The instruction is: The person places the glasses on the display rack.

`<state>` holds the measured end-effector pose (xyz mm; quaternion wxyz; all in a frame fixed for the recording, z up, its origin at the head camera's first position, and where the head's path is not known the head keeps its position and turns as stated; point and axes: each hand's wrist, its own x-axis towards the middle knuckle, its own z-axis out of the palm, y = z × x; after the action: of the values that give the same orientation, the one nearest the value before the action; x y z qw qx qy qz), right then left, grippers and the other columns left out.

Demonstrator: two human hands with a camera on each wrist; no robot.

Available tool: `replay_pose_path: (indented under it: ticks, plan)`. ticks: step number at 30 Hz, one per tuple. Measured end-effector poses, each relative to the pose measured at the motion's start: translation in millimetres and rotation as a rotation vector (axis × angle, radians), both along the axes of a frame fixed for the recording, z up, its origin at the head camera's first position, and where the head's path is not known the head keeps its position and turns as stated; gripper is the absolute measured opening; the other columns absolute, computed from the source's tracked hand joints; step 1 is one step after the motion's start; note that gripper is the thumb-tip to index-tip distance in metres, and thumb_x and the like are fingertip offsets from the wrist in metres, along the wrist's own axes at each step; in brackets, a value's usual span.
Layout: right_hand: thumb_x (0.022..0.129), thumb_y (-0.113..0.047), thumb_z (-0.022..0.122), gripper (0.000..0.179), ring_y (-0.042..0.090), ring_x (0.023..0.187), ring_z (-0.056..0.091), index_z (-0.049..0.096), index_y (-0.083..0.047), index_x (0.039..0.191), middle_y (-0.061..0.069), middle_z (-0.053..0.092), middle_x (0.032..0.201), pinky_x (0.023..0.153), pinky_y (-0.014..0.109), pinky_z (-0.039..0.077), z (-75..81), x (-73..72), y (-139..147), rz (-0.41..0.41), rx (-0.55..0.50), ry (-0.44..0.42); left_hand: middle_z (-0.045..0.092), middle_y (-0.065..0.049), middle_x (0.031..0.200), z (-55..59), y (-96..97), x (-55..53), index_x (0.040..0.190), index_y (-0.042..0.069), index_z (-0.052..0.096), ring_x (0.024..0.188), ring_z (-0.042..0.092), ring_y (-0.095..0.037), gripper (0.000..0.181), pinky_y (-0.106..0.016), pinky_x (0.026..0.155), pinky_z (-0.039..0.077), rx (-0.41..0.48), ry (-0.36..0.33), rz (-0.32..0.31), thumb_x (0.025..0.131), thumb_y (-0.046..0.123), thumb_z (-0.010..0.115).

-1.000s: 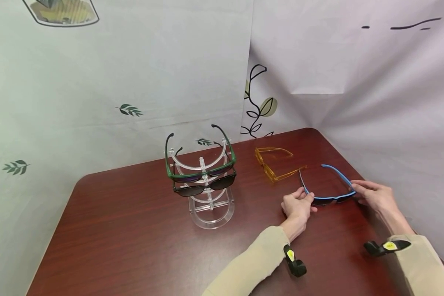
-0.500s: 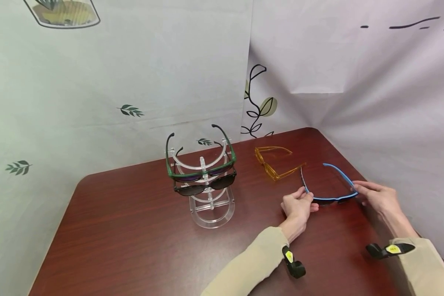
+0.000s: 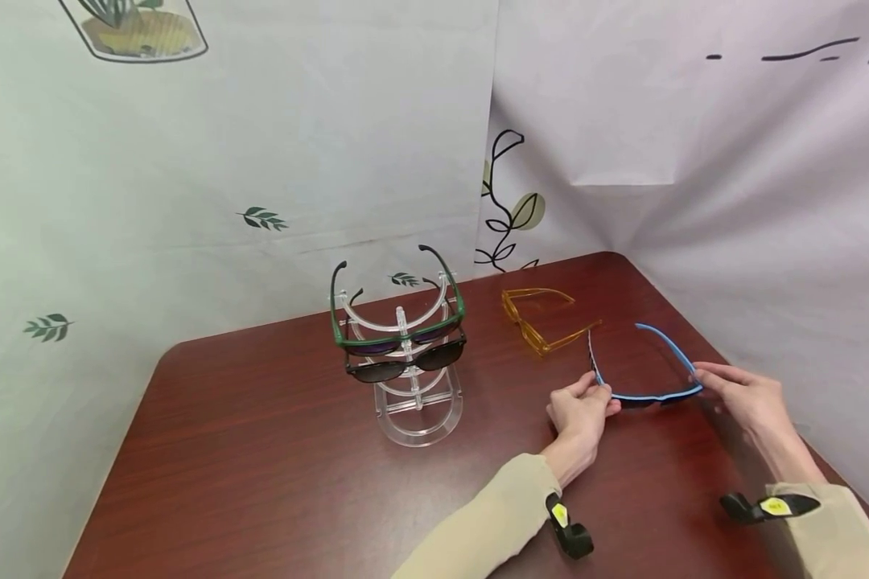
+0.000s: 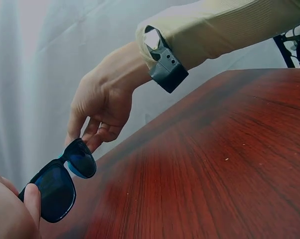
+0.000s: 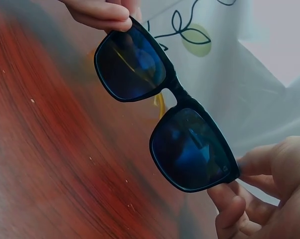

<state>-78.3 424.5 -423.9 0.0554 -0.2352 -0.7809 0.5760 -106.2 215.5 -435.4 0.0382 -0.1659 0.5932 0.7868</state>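
Observation:
A pair of sunglasses (image 3: 655, 398) with dark lenses, a black front and blue inner side is held between both hands, its temples unfolded and pointing away from me. My left hand (image 3: 578, 408) pinches the left hinge corner between thumb and fingers. At the opposite corner, my right hand (image 3: 749, 398) pinches the frame. The right wrist view shows both lenses of the sunglasses (image 5: 190, 149) face on, tilted above the table. In the left wrist view, the right hand (image 4: 102, 107) reaches down to the far end of the frame.
A clear display stand (image 3: 420, 438) bears green-framed sunglasses (image 3: 434, 331) above black sunglasses (image 3: 380, 371). Amber glasses (image 3: 527, 331) lie unfolded on the dark red table (image 3: 261, 450), just behind the left temple of the held pair. Printed cloth (image 3: 376, 121) hangs behind and at the right.
Both hands keep their pinch on the sunglasses. The front of the pair and the right hand have shifted slightly toward me and right. The head view has tilted a little; the stand is unchanged.

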Motion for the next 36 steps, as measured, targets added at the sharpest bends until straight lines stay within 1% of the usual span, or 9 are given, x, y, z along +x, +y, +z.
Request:
replay_pose_path:
  ticks: [3,7,11,13,16,20,26,32,36]
  plan:
    - [0.094,-0.035,0.071,0.012,0.001,0.067,0.067,0.075,-0.043,0.087,-0.017,0.07,0.073,0.054,0.021,0.051,0.5,3.6,-4,-0.001,-0.001,-0.002,0.068,0.0,0.069,1.7,-4.3,3.2,0.099,0.007,0.078,0.053,0.069,-0.019,0.026,-0.025,0.057,0.06,-0.013,0.0,0.001,0.078,-0.007,0.077]
    - [0.093,-0.033,0.073,0.012,0.001,0.066,0.066,0.076,-0.042,0.085,-0.015,0.07,0.071,0.053,0.02,0.051,1.7,7.6,-9,-0.021,-0.026,0.004,0.068,0.0,0.069,3.6,-10.5,6.5,0.098,0.008,0.078,0.053,0.069,-0.019,0.026,-0.025,0.058,0.06,-0.013,-0.003,-0.001,0.077,-0.007,0.077]
    - [0.092,-0.031,0.075,0.01,0.001,0.065,0.063,0.078,-0.039,0.086,-0.015,0.07,0.07,0.051,0.02,0.05,3.8,9.3,-17,-0.041,-0.028,0.016,0.069,-0.003,0.071,4.9,-16.8,8.0,0.099,0.009,0.078,0.053,0.069,-0.019,0.027,-0.025,0.057,0.06,0.001,-0.006,0.005,0.077,-0.008,0.076]
    - [0.091,-0.031,0.075,0.009,0.001,0.064,0.062,0.078,-0.038,0.087,-0.015,0.07,0.07,0.051,0.02,0.05,5.0,9.2,-20,-0.039,-0.021,0.025,0.07,-0.006,0.072,5.4,-20.0,8.5,0.099,0.009,0.078,0.053,0.069,-0.02,0.028,-0.026,0.057,0.06,0.003,-0.001,0.008,0.077,-0.008,0.076]
    - [0.091,-0.031,0.076,0.007,0.001,0.065,0.062,0.079,-0.036,0.088,-0.014,0.071,0.071,0.051,0.021,0.051,6.8,8.6,-25,-0.029,-0.026,0.039,0.071,-0.008,0.074,5.8,-26.0,9.8,0.1,0.009,0.078,0.054,0.069,-0.021,0.028,-0.026,0.062,0.06,0.001,0.011,0.005,0.077,-0.006,0.076]
    - [0.091,-0.032,0.076,0.005,0.003,0.066,0.062,0.08,-0.035,0.09,-0.014,0.071,0.074,0.052,0.022,0.052,7.5,8.2,-32,-0.012,-0.038,0.047,0.072,-0.008,0.076,5.9,-35.8,11.5,0.103,0.008,0.078,0.055,0.07,-0.02,0.029,-0.026,0.064,0.06,0.001,0.022,0.004,0.077,-0.005,0.076]
    - [0.091,-0.032,0.075,0.006,0.003,0.067,0.062,0.079,-0.033,0.095,-0.014,0.071,0.076,0.053,0.023,0.052,6.4,9.3,-44,-0.011,-0.015,0.049,0.072,-0.008,0.077,5.6,-46.8,12.8,0.104,0.01,0.078,0.055,0.07,-0.019,0.029,-0.026,0.065,0.06,-0.015,0.019,0.01,0.078,-0.003,0.078]
    - [0.091,-0.031,0.075,0.008,0.005,0.068,0.063,0.079,-0.03,0.098,-0.014,0.072,0.076,0.053,0.022,0.052,7.1,11.0,-55,-0.015,-0.007,0.081,0.073,-0.011,0.08,5.8,-56.7,14.2,0.105,0.008,0.077,0.055,0.07,-0.019,0.03,-0.026,0.063,0.061,0.017,0.029,0.02,0.078,-0.006,0.076]
    - [0.091,-0.031,0.075,0.01,0.005,0.067,0.062,0.08,-0.027,0.1,-0.014,0.071,0.076,0.053,0.021,0.051,7.8,11.7,-62,-0.022,0.006,0.094,0.073,-0.011,0.081,6.6,-63.5,16.2,0.106,0.007,0.077,0.055,0.07,-0.018,0.031,-0.026,0.062,0.06,0.021,0.025,0.025,0.078,-0.007,0.076]
